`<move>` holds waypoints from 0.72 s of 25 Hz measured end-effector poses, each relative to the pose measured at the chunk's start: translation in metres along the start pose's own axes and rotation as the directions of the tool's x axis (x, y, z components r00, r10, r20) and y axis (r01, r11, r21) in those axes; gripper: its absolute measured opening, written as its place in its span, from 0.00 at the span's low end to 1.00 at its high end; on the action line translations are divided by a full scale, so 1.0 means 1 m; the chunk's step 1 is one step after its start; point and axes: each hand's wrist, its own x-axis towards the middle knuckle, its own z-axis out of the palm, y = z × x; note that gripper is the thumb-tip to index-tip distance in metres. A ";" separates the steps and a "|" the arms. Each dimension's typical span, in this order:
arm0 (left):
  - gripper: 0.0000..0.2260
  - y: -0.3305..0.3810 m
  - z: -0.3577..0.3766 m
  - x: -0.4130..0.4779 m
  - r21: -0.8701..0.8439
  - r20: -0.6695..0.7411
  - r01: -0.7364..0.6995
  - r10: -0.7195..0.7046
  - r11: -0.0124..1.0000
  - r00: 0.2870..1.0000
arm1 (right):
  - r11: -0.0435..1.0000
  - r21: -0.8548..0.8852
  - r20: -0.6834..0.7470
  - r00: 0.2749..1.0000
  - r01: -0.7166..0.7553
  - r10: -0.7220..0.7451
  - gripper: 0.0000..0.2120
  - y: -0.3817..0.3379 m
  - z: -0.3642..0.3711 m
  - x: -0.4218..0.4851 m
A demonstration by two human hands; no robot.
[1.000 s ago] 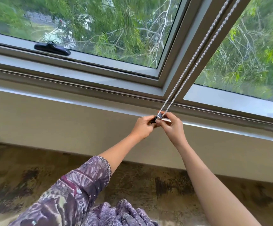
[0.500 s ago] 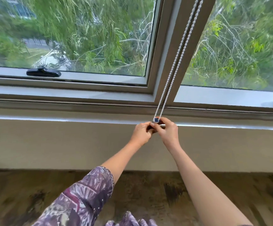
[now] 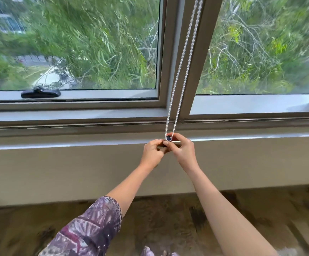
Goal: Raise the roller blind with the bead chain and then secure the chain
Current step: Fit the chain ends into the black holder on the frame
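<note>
A white bead chain (image 3: 184,60) hangs as two strands down the grey window mullion and loops around a small dark chain holder (image 3: 168,138) at the sill's front edge. My left hand (image 3: 152,152) pinches the holder from the left. My right hand (image 3: 182,150) grips it from the right, thumb against the loop's bottom, a thin white piece showing between its fingers. The roller blind itself is out of view; both panes are uncovered.
A black window latch (image 3: 40,93) lies on the left sash's lower frame. The grey sill (image 3: 57,143) runs across the view above a pale wall. Mottled brown floor (image 3: 168,218) lies below. A purple patterned sleeve (image 3: 87,231) covers my left upper arm.
The view has tilted level and risen slightly, so the chain now hangs nearly vertical. Both hands stay at the chain holder with little movement.
</note>
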 end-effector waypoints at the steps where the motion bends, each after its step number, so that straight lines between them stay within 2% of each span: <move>1: 0.07 0.000 0.000 -0.003 0.007 -0.001 -0.005 0.005 1.000 1.000 | 1.000 -0.001 -0.015 1.000 -0.003 0.003 0.10 0.002 0.001 -0.002; 10: 0.08 0.000 0.001 -0.003 0.050 0.012 -0.009 0.009 0.999 1.000 | 1.000 -0.011 -0.064 0.998 0.005 -0.006 0.10 -0.001 0.001 -0.004; 18: 0.08 0.009 -0.001 -0.002 0.032 0.049 0.014 -0.015 0.999 0.999 | 1.000 -0.026 -0.042 0.999 0.008 -0.010 0.12 -0.007 -0.002 -0.001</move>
